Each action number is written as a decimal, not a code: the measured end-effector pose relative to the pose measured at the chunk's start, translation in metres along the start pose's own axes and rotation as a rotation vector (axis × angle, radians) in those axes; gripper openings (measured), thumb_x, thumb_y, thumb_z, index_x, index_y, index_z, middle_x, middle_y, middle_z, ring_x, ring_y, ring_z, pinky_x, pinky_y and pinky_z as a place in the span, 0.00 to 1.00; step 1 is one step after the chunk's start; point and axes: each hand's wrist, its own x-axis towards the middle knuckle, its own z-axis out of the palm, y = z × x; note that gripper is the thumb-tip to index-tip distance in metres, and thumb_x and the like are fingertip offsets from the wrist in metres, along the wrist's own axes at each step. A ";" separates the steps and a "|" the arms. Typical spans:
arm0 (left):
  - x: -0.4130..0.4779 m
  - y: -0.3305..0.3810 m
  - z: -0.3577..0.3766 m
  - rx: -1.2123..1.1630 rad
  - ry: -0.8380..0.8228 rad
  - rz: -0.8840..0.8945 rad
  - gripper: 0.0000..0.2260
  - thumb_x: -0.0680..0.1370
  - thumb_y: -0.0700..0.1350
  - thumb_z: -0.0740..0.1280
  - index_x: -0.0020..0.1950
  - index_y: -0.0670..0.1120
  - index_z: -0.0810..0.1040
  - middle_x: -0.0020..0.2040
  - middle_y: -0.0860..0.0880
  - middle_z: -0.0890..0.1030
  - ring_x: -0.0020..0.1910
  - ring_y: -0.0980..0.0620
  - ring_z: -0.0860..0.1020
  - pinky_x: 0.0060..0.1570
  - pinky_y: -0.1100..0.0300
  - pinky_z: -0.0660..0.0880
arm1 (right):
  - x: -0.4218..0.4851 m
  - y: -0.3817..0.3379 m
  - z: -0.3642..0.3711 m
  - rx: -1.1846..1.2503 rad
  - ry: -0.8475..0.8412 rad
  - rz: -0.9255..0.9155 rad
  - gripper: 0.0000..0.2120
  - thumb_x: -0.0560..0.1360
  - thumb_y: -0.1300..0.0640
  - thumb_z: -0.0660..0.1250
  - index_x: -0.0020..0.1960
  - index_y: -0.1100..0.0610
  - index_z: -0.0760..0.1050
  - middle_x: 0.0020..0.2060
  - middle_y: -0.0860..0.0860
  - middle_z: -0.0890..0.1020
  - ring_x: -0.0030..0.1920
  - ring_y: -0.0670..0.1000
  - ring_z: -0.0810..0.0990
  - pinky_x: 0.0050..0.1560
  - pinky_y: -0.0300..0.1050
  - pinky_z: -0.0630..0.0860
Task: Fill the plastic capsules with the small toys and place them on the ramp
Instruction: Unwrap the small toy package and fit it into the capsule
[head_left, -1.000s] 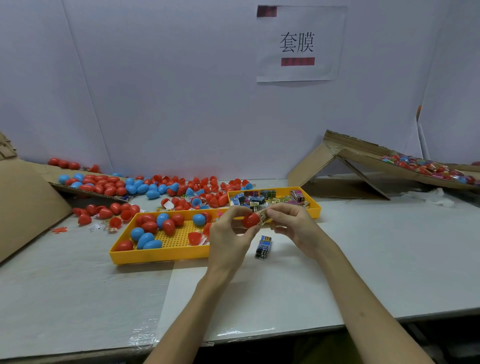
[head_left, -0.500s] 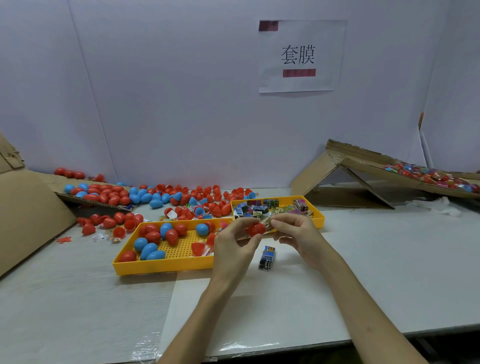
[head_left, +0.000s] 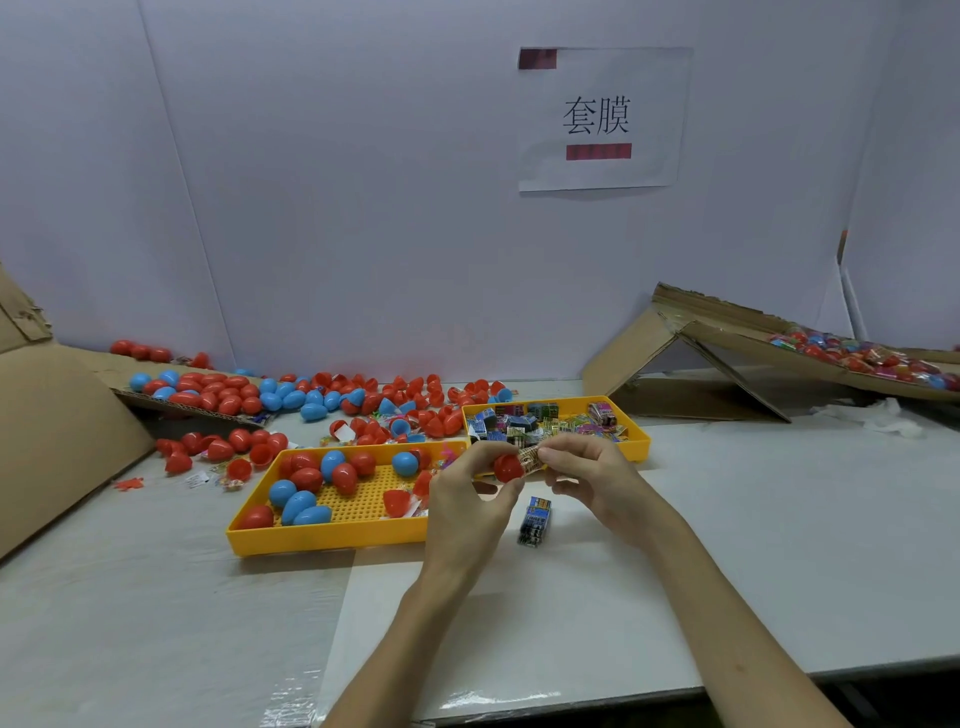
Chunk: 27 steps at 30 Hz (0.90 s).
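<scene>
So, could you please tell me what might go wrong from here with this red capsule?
The toy packet juts out of the red capsule that the left hand pinches. If the right hand pushes it in crooked, it may jam or keep the shell from closing. The loose toy box lies on the table just below both hands, so a wrist could knock it away.
</scene>
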 end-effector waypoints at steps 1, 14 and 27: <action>0.000 0.000 0.000 0.001 0.003 -0.001 0.13 0.74 0.38 0.75 0.54 0.52 0.82 0.46 0.62 0.82 0.49 0.64 0.79 0.45 0.71 0.76 | 0.000 0.000 0.000 0.004 -0.008 0.003 0.10 0.68 0.51 0.75 0.46 0.56 0.85 0.38 0.52 0.82 0.39 0.47 0.79 0.43 0.41 0.76; 0.000 0.001 0.001 -0.003 0.000 0.005 0.14 0.72 0.40 0.78 0.54 0.50 0.81 0.48 0.55 0.83 0.47 0.60 0.81 0.46 0.70 0.78 | -0.003 -0.003 0.003 0.019 0.005 -0.012 0.07 0.68 0.55 0.74 0.44 0.55 0.85 0.40 0.53 0.85 0.41 0.48 0.83 0.43 0.39 0.79; 0.004 0.006 -0.006 -0.242 0.072 -0.163 0.11 0.73 0.44 0.77 0.49 0.56 0.79 0.47 0.58 0.83 0.48 0.64 0.81 0.44 0.72 0.76 | 0.004 0.012 0.008 -0.446 0.422 -0.378 0.11 0.73 0.68 0.71 0.39 0.54 0.78 0.33 0.49 0.81 0.31 0.48 0.78 0.33 0.44 0.77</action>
